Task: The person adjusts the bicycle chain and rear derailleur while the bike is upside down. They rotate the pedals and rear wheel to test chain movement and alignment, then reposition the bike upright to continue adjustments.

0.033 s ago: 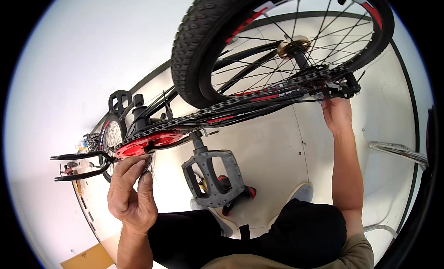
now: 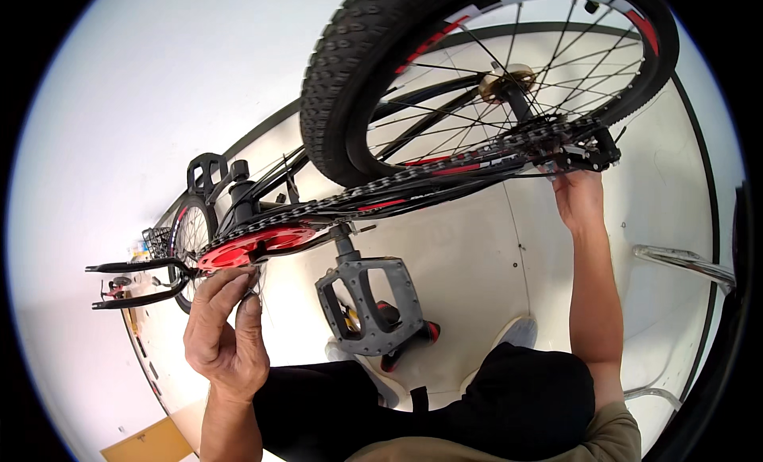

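Note:
A black and red bicycle fills the upper middle, its rear wheel [image 2: 332, 104] with knobby tyre on the near top side. My left hand [image 2: 226, 327] is closed in a pinch just below the red chainring [image 2: 258, 246]; what its fingertips hold, if anything, is too small to name. The chain [image 2: 381, 184] runs from the chainring to the rear cogs. Under the rear derailleur [image 2: 584, 153], my right hand [image 2: 580, 199] reaches up with fingers curled; their tips are hidden behind it. A black pedal [image 2: 372, 335] hangs between my hands.
An empty black fork [image 2: 139, 304] sticks out at the left, with another wheel [image 2: 195, 223] behind it. My shoes [image 2: 518, 331] and a black and red object [image 2: 397, 359] are on the pale floor. Chrome tubing [image 2: 683, 262] stands at the right.
The rear wheel and the pedal have shifted very slightly to the right in the picture. Both my hands stay practically where they were.

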The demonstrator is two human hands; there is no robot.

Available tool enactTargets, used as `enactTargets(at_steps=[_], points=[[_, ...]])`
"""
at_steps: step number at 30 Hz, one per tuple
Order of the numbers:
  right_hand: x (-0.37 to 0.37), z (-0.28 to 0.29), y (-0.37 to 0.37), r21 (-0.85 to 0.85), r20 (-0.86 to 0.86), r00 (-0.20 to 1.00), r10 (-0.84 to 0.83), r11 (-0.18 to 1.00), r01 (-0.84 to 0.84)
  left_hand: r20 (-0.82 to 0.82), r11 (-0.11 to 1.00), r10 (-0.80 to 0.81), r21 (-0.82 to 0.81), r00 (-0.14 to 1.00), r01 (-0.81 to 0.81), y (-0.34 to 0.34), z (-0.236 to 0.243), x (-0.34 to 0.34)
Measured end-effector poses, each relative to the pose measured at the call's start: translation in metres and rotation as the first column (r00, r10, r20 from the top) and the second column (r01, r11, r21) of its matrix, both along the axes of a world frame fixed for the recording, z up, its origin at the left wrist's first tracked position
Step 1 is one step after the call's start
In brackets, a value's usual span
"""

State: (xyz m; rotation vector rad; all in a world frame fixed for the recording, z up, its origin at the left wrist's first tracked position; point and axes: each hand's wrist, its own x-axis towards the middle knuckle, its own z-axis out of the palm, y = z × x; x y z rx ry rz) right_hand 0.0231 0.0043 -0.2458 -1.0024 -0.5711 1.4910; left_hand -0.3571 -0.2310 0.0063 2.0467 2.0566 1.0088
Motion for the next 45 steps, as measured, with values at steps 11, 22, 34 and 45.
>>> enactTargets(at_steps=[11, 22, 34, 45], points=[[0.033, 0.039, -0.062, -0.172, 0.25, 0.968, -0.023, 0.983, 0.067, 0.167, 0.951, 0.282, 0.079, 0.945, -0.298, -0.014, 0.014, -0.072], [-0.022, 0.139, -0.106, 0.074, 0.277, 0.847, 0.453, 0.869, -0.489, 0.354, 0.955, 0.209, -0.273, 0.911, -0.113, 0.008, -0.026, -0.071], [-0.113, 0.184, -0.115, -0.009, 0.466, 0.308, 0.83, 0.353, -0.936, 0.425, 0.939, 0.248, -0.328, 0.871, -0.108, 0.005, -0.014, -0.068], [-0.042, 0.067, -0.114, -0.334, 0.231, 0.843, 0.485, 0.854, -0.4, 0.467, 0.933, 0.284, -0.337, 0.838, -0.128, 0.009, -0.01, -0.061]])
